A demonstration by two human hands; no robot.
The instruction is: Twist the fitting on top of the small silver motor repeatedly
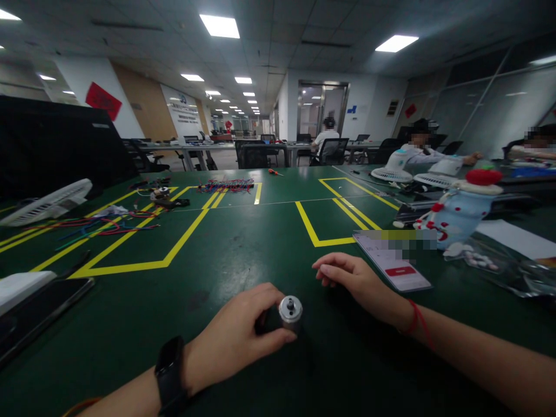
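Observation:
My left hand (238,336), with a black watch on its wrist, grips a small silver cylindrical motor (290,311) standing upright on the green table (243,243) near the front edge. A short shaft points up from the motor's top. My right hand (354,282), a red string around its wrist, rests on the table just right of the motor. Its fingers are loosely curled and hold nothing.
A phone (393,260) lies right of my right hand, beside a blue-and-white figure (456,214) and a clear bag (499,263). Coloured wires (95,226), a white fan grille (47,202) and small parts lie far left. A dark tablet (39,313) sits front left. People sit at the far tables.

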